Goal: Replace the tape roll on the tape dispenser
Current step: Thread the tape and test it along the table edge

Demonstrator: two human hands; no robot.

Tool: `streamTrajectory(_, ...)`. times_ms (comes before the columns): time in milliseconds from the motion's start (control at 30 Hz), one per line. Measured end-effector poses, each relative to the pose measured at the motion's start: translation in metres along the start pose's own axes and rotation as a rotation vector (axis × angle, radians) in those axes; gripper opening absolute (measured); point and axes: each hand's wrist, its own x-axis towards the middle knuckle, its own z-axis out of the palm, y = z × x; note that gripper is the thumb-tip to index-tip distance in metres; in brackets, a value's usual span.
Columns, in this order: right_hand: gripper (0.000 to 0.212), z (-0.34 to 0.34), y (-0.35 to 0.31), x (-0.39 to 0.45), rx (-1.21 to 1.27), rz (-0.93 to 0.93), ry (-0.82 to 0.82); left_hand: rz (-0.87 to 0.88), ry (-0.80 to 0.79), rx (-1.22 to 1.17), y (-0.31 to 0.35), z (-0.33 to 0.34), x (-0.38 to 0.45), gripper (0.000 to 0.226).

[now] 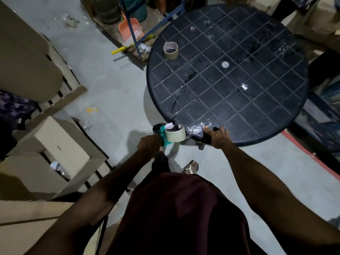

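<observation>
My left hand (148,144) grips the handle of a teal and black tape dispenser (160,132), held just off the near-left edge of the round black table (276,107). A full pale tape roll (175,133) sits on the dispenser. My right hand (217,137) rests on the table's near rim, its thumb pressing on a crinkled strip of clear tape (197,127) stuck to the tabletop. Whether that strip runs from the roll is unclear. A brown cardboard tape core (170,50) stands on the table's far-left part.
Cardboard boxes (55,150) and a wooden pallet (70,92) crowd the floor on the left. A blue metal frame (132,34) with an orange dustpan (128,29) stands beyond the table. My sandalled foot (191,167) is below the table edge. Scraps of tape dot the tabletop.
</observation>
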Motion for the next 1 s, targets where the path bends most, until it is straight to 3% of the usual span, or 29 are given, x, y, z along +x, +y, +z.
streamTrajectory(133, 0.083, 0.000, -0.003, 0.000, 0.002, 0.025, -0.025, 0.067, 0.077, 0.102, 0.018, -0.003, 0.006, 0.016)
streamTrajectory(233, 0.090, 0.001, -0.009, 0.000, 0.040, 0.037, -0.059, 0.208, 0.143, 0.477, 0.028, -0.009, 0.006, 0.026)
streamTrajectory(300, 0.093, 0.003, -0.011, 0.001, 0.059, 0.048, -0.062, 0.200, 0.140, 0.532, 0.032, -0.009, 0.006, 0.033)
streamTrajectory(433, 0.093, -0.004, -0.014, -0.006, 0.077, 0.049, -0.082, 0.097, 0.195, 0.295, 0.035, -0.006, 0.012, 0.034)
streamTrajectory(567, 0.096, -0.002, -0.012, -0.009, 0.114, 0.028, -0.060, -0.047, 0.129, -0.060, 0.036, -0.013, 0.020, 0.048)
streamTrajectory(733, 0.095, -0.004, -0.012, -0.013, 0.179, -0.033, 0.017, -0.040, 0.093, -0.288, 0.038, -0.015, 0.024, 0.041)
streamTrajectory(900, 0.104, -0.034, -0.021, -0.015, 0.722, -0.041, 0.295, 0.055, 0.111, -0.358, 0.048, -0.017, 0.034, 0.037)
streamTrajectory(1000, 0.121, -0.061, -0.015, -0.013, 1.009, -0.031, 0.327, 0.096, 0.142, -0.347, 0.065, -0.020, 0.043, 0.044)
